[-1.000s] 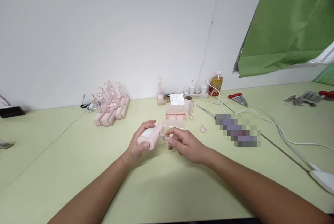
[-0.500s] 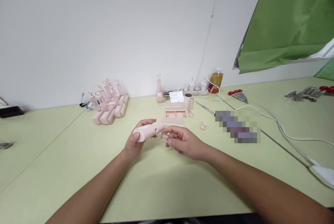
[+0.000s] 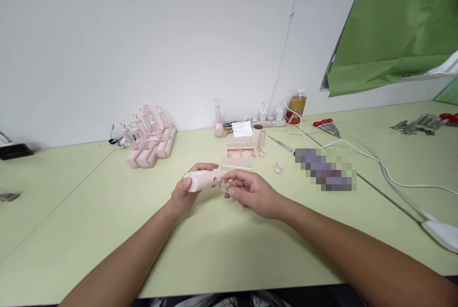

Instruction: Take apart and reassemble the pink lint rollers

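Note:
My left hand (image 3: 184,197) is wrapped round a pale pink cylinder (image 3: 203,180), held tilted above the table with a round hole in its side facing right. Between the thumb and fingers of my right hand (image 3: 252,194) is a small clear tube (image 3: 224,185). Its tip points at the hole and is very close to it; whether the two touch I cannot tell. Just behind my hands lies a pale pink flat panel (image 3: 236,164), and beyond it an open pink case (image 3: 240,153) with round shapes inside.
Several pink cylinders with clear tubes (image 3: 152,149) are grouped at the back left. One similar assembly (image 3: 218,128) stands by the wall. A power strip (image 3: 272,123), a drink bottle (image 3: 296,106), a screwdriver (image 3: 281,143), red-handled pliers (image 3: 326,127) and white cables (image 3: 379,161) lie to the right.
My right hand has brought the clear tube slightly closer to the cylinder's hole. The cylinder has turned a little more level in my left hand, and the view has shifted slightly.

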The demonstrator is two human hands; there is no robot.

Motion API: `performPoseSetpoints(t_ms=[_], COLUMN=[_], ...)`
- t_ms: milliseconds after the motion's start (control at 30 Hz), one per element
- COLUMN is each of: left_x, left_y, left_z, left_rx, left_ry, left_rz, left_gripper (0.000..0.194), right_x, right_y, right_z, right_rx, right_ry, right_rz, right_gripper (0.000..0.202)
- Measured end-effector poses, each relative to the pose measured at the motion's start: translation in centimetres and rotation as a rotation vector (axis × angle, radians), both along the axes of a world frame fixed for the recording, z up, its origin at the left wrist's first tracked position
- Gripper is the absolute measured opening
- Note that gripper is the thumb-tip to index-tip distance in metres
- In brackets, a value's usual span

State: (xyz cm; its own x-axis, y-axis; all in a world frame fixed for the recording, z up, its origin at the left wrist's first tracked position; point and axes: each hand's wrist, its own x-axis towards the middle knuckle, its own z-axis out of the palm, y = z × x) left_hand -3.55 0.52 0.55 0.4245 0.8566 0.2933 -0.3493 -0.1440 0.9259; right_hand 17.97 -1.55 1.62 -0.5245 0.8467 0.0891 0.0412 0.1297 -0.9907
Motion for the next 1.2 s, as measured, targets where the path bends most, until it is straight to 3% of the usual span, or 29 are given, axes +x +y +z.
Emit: performPoseSetpoints(t_ms=[267, 467, 633, 867, 1033, 1200], left_x=[-0.4, -0.7, -0.6, -0.4, 0.0, 0.5], left_y=[0.5, 0.2, 0.0, -0.1, -0.4, -0.9], left_z=[-0.5, 0.1, 0.2, -0.3, -0.8, -0.8], left_rx=[0.162, 0.340, 0.424, 0.462, 0.460, 0.497], left_ry=[0.210, 0.379, 0.432, 0.480, 0.444, 0.450], left_rz=[0.041, 0.074, 0.099, 0.118, 0.159, 0.169], left_gripper=[0.059, 0.059, 0.060, 0.060, 0.059, 0.058], right_x=[0.1, 0.3, 0.1, -0.3, -0.2, -0.1], right_y=[0.0, 0.2, 0.3, 0.4, 0.7, 0.8], right_z=[0.9, 0.6, 0.0, 0.6, 0.7, 0.4], right_rx=[0.023, 0.062, 0.043, -0.145, -0.107, -0.128], right_ry=[-0.202, -0.253, -0.197, 0.012, 0.193, 0.238], right_rz=[-0.022, -0.032, -0.058, -0.270, -0.345, -0.348], right_gripper=[0.024, 0.021, 0.023, 0.028, 0.025, 0.032])
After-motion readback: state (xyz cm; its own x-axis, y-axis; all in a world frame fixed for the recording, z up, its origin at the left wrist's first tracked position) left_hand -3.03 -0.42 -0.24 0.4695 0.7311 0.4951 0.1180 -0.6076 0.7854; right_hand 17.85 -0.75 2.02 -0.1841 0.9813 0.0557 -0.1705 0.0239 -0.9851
